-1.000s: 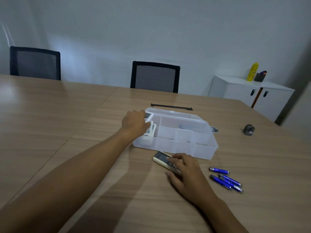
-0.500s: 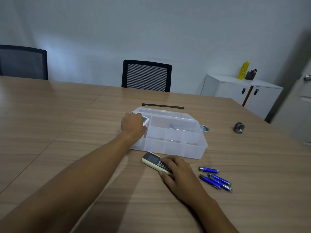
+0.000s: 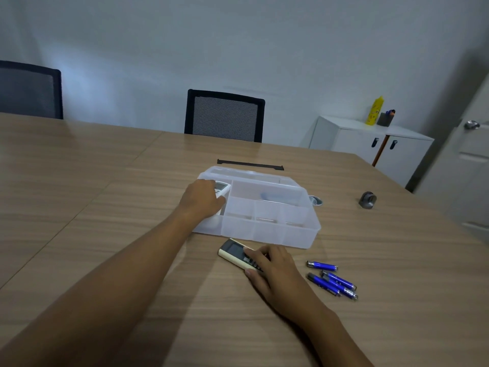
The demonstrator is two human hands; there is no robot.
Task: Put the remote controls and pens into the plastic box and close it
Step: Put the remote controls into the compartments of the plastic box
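Note:
A clear plastic box (image 3: pixel 288 235) with dividers lies open on the wooden table, its lid folded back behind it. My left hand (image 3: pixel 201 198) reaches into the box's left compartment and holds a white remote control (image 3: pixel 221 187) there. In front of the box a beige remote control (image 3: pixel 234 250) with a dark screen lies on the table; my right hand (image 3: pixel 272 270) grips its near end. Several blue pens (image 3: pixel 332 280) lie loose to the right of that hand.
A black strip (image 3: pixel 250 165) lies behind the box. A small grey object (image 3: pixel 367 200) and a round metal grommet (image 3: pixel 315 200) sit to the right. Two black chairs (image 3: pixel 225 115) stand at the far edge. A white cabinet (image 3: pixel 367 144) stands at the back right.
My left hand has lowered the white remote deeper into the left compartment. My right hand has closed further around the beige remote. The camera has shifted slightly.

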